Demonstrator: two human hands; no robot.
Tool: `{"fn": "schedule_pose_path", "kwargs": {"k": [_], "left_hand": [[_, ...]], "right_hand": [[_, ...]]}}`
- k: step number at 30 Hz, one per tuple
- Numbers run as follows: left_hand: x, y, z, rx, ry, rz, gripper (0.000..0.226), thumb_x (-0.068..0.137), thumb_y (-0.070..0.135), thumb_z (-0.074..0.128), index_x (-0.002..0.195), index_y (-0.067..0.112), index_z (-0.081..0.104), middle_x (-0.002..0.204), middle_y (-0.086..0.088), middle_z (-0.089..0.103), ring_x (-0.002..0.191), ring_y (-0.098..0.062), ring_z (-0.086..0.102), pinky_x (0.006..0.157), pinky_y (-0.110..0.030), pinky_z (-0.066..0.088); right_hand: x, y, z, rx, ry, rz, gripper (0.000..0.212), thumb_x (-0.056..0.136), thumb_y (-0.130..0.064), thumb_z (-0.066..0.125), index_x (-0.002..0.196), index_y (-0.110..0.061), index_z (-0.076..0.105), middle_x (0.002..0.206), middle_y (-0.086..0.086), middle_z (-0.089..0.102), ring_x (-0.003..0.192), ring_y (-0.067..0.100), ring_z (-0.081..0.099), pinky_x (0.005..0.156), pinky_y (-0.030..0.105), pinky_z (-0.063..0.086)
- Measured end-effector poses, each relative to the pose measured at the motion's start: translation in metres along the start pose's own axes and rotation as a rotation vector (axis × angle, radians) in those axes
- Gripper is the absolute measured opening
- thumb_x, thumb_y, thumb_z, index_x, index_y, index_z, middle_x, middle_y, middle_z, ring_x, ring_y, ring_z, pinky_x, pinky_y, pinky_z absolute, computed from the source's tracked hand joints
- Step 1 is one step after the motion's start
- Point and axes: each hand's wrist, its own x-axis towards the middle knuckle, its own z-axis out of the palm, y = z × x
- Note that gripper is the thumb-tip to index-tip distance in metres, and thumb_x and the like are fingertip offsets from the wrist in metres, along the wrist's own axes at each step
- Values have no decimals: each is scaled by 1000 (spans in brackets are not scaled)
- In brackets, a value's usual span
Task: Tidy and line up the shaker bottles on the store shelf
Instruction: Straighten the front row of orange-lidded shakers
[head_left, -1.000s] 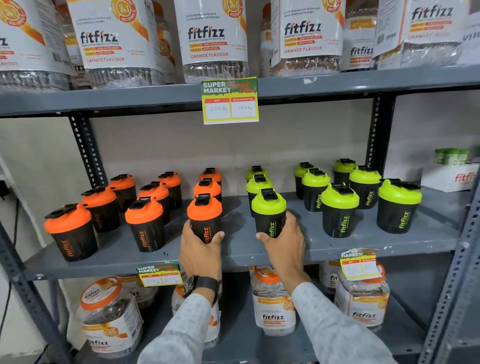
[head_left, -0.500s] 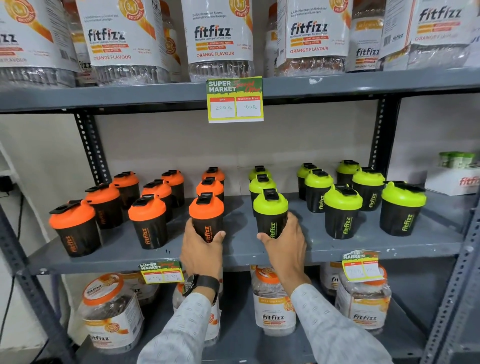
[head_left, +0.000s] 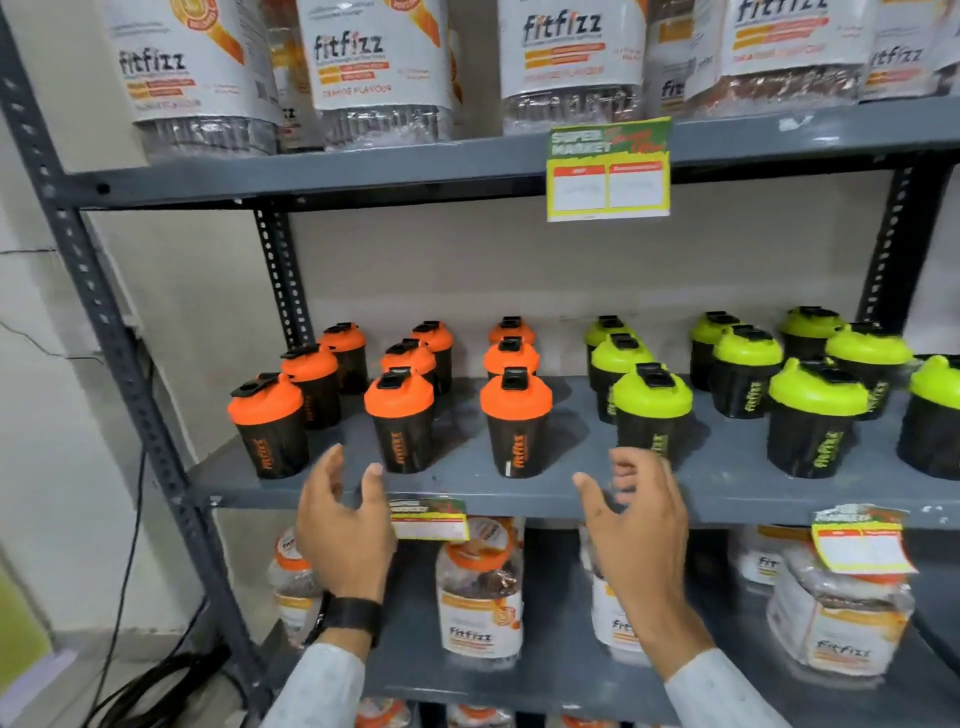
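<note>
Black shaker bottles stand in rows on the grey middle shelf (head_left: 519, 493): orange-lidded ones on the left, green-lidded ones on the right. The front orange-lidded shaker (head_left: 515, 422) and the front green-lidded shaker (head_left: 650, 410) stand upright near the shelf's front edge, both free. My left hand (head_left: 345, 525) hovers open in front of the shelf edge, below the orange shaker second from the left (head_left: 400, 421). My right hand (head_left: 641, 525) is open too, its fingertips just in front of the green shaker's base, holding nothing.
Large fitfizz jars (head_left: 374, 67) fill the top shelf, and more jars (head_left: 480, 587) sit on the lower shelf. Price tags (head_left: 608, 169) hang from the shelf edges. A slotted upright post (head_left: 119, 332) and cables (head_left: 156, 680) are at the left.
Both hands let go of the front orange and green shakers and pulled back, open, toward the left. The view has swung left and closer to the shelf.
</note>
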Motion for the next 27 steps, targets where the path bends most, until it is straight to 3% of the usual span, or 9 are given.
{"fn": "schedule_pose_path", "kwargs": {"k": [3,5,8,11,14,17,20,24,27], "left_hand": [[39,-21,-20,14,13,-11,48,86,25,74,131,19,60,129,-6,66,118,-24,62,102,-46,49],[63,-31,-32,27,38,6,56,83,18,77,135,15,57,130,-10,64,119,-28,60,103,-47,47],[95,-42,-46,87,79,11,75,77,20,83,142,10,46,139,-18,53,128,-36,50,106,-48,41],[122,-57,-52,117,-18,-47,98,73,28,87,151,12,31,153,-18,38,140,-37,39,112,-52,36],[137,-71,-53,130,-142,-41,110,69,32,90,155,13,23,158,-16,33,146,-33,32,116,-50,32],[144,-76,-52,144,-165,-42,110,68,32,91,154,14,25,157,-15,36,144,-33,36,113,-51,34],[146,-78,-50,146,-175,-31,103,66,32,91,150,19,32,149,-12,49,134,-34,49,107,-56,42],[147,-78,-50,148,-156,18,91,67,27,90,145,20,43,138,-9,60,124,-33,57,100,-51,48],[147,-78,-51,153,-158,17,87,68,29,90,143,21,45,134,-8,63,121,-33,60,97,-50,50]], "right_hand": [[-20,-31,46,71,-119,-18,28,81,-20,86,102,-20,67,90,-5,65,77,16,65,69,42,59],[-35,-53,82,134,-213,-1,32,81,-19,86,107,-21,68,93,-6,66,82,15,66,71,41,60],[-52,-84,130,131,-263,26,60,79,-21,88,133,-19,60,118,-1,65,107,17,64,92,44,57],[-54,-102,162,74,-245,135,96,75,-29,92,154,-16,40,147,8,52,136,25,51,112,46,44],[-47,-112,179,30,-281,234,114,71,-37,93,160,-17,26,159,9,41,147,27,39,117,45,37],[-37,-112,190,-3,-323,275,120,67,-38,96,161,-15,25,161,11,41,148,28,39,117,43,36],[-30,-112,195,-28,-365,292,118,64,-36,97,158,-16,30,156,9,49,144,28,46,114,43,41],[-32,-117,197,-31,-347,284,79,72,-28,93,136,-18,48,133,4,66,125,28,61,97,33,45],[-38,-120,198,-53,-325,254,67,75,-27,90,128,-19,50,125,3,69,119,27,64,89,28,41]]}}
